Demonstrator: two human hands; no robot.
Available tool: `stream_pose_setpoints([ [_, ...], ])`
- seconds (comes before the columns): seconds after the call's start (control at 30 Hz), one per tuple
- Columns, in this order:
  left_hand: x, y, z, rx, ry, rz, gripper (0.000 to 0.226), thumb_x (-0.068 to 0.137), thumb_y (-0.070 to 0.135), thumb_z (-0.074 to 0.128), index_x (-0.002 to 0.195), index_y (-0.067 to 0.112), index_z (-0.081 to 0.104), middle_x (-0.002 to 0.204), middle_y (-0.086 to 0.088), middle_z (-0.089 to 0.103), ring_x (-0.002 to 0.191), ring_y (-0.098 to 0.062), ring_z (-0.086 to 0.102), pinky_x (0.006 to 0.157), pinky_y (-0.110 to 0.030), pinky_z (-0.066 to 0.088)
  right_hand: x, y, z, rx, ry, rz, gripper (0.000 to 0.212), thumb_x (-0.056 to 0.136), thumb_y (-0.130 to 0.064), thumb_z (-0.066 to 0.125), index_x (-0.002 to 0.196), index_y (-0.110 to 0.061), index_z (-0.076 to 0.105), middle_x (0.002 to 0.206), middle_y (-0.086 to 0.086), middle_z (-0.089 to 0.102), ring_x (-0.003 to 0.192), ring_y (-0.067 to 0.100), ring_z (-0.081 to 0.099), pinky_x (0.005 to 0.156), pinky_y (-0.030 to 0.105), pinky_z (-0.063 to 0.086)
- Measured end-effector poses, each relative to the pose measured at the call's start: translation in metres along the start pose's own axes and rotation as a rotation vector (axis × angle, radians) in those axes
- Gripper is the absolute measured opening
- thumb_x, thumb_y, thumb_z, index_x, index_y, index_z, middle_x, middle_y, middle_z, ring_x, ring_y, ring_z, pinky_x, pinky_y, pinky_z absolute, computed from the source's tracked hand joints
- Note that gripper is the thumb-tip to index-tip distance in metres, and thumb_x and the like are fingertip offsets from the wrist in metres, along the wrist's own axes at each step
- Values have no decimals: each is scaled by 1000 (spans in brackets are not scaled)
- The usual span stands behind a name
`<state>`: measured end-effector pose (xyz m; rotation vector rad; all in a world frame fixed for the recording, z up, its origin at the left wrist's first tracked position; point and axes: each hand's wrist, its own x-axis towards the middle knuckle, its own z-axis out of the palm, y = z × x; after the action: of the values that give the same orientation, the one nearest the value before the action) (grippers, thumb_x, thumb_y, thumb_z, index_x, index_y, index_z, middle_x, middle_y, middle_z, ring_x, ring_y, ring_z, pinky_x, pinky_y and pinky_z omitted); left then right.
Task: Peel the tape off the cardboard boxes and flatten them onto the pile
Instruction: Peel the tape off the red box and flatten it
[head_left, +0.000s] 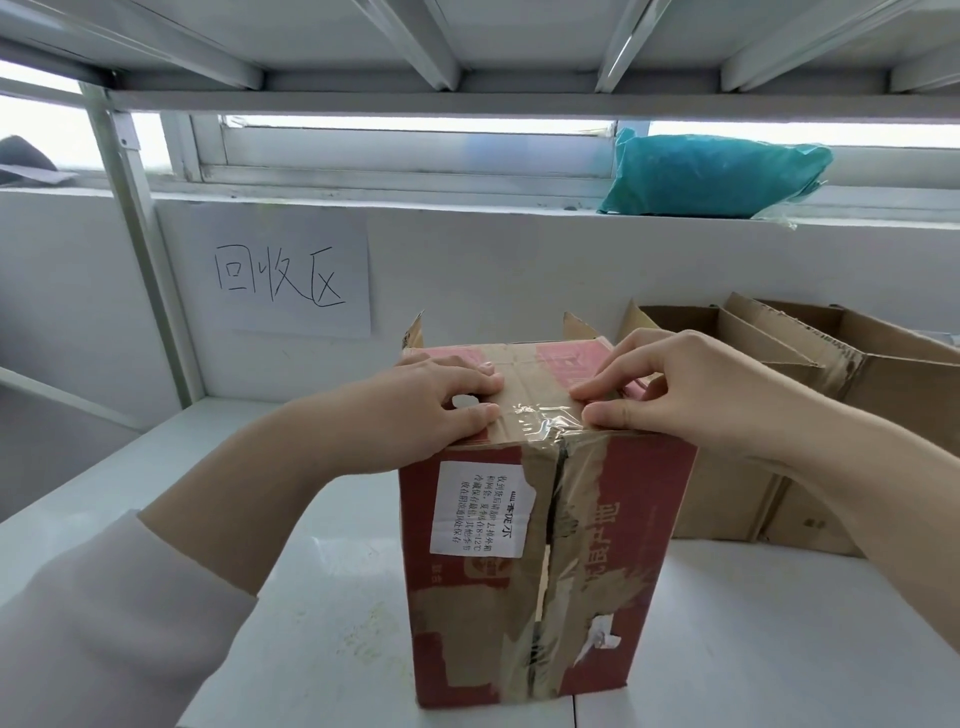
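A red and brown cardboard box (613, 561) stands on the white table, its near face torn and carrying a white label (480, 509). Clear tape (537, 418) runs across its top and down the front seam. My left hand (441, 402) presses flat on the box's top left, holding it steady. My right hand (691, 387) rests at the top right edge, thumb and forefinger pinching the wrinkled end of the tape. Behind it to the right lie opened brown cardboard boxes (810, 374).
A white wall carries a paper sign (283, 278) with handwritten characters. A teal plastic bag (711, 174) lies on the window ledge. A metal shelf frame (140, 244) stands at the left and spans overhead. The white table (322, 597) extends around the box.
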<state>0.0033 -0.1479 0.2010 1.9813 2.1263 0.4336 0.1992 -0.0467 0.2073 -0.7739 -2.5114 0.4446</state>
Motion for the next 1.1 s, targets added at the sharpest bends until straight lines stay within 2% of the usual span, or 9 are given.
stream_pose_setpoints([
  [0.13, -2, 1, 2, 8, 13, -1, 47, 95, 45, 36, 142, 41, 29, 150, 23, 20, 141, -7, 9, 115, -34, 16, -2, -8, 6, 25, 128, 33, 5, 68, -36, 76, 69, -34, 72, 86, -12, 60, 85, 6, 55, 74, 19, 40],
  [0.23, -3, 1, 2, 9, 25, -8, 47, 95, 45, 36, 142, 40, 28, 151, 22, 19, 141, -7, 9, 115, -34, 15, -2, -16, 11, -17, 189, 67, 19, 70, -34, 76, 57, -36, 62, 75, -13, 56, 75, 3, 51, 65, 11, 36],
  [0.3, -4, 1, 3, 16, 34, -5, 47, 95, 45, 35, 142, 40, 28, 152, 21, 19, 142, -7, 9, 115, -34, 14, -3, -18, 15, -26, 227, 99, 20, 72, -33, 75, 57, -34, 62, 66, -16, 53, 66, -2, 47, 58, 5, 34],
  [0.53, -6, 3, 5, 18, 55, 10, 47, 97, 43, 33, 143, 38, 27, 153, 19, 19, 142, -7, 6, 115, -32, 7, -10, -35, 29, 210, 228, 155, 19, 83, -33, 64, 66, -32, 58, 66, -16, 53, 60, 0, 48, 52, 11, 35],
  [0.7, -8, 0, 8, 16, 67, 5, 48, 96, 45, 32, 143, 37, 27, 153, 19, 18, 143, -6, 5, 114, -32, 7, -32, -38, 25, 401, 173, 39, 11, 86, -30, 56, 75, -30, 58, 74, -15, 62, 68, 1, 55, 63, 13, 44],
  [0.77, -9, 2, 9, 8, 68, 12, 57, 91, 56, 31, 144, 36, 25, 154, 18, 16, 143, -7, 4, 115, -34, 8, -41, -32, 25, 453, 223, 0, 10, 87, -29, 54, 77, -28, 55, 78, -16, 63, 73, 4, 55, 68, 16, 44],
  [0.9, -15, 3, 10, 40, 80, 30, 99, 63, 85, 34, 146, 34, 21, 153, 19, 16, 141, -3, 5, 113, -33, 12, -52, -29, 39, 250, 329, -122, 18, 80, -34, 63, 84, -31, 46, 80, -13, 55, 71, -6, 49, 68, 4, 36],
  [1.0, -17, 4, 10, 55, 83, 24, 100, 63, 87, 40, 146, 34, 22, 153, 18, 16, 141, -2, 6, 113, -32, 12, -52, -25, 50, 99, 513, -287, 20, 79, -30, 68, 93, -21, 57, 77, -9, 57, 72, -3, 49, 69, 3, 37],
  [1.1, -17, 9, 11, 27, 111, 20, 97, 59, 75, 40, 145, 32, 26, 153, 16, 19, 141, -4, 9, 114, -32, 11, -61, -14, 71, -1, 689, -492, 16, 81, -16, 64, 76, -2, 68, 75, 6, 60, 73, 8, 51, 69, 11, 43],
])
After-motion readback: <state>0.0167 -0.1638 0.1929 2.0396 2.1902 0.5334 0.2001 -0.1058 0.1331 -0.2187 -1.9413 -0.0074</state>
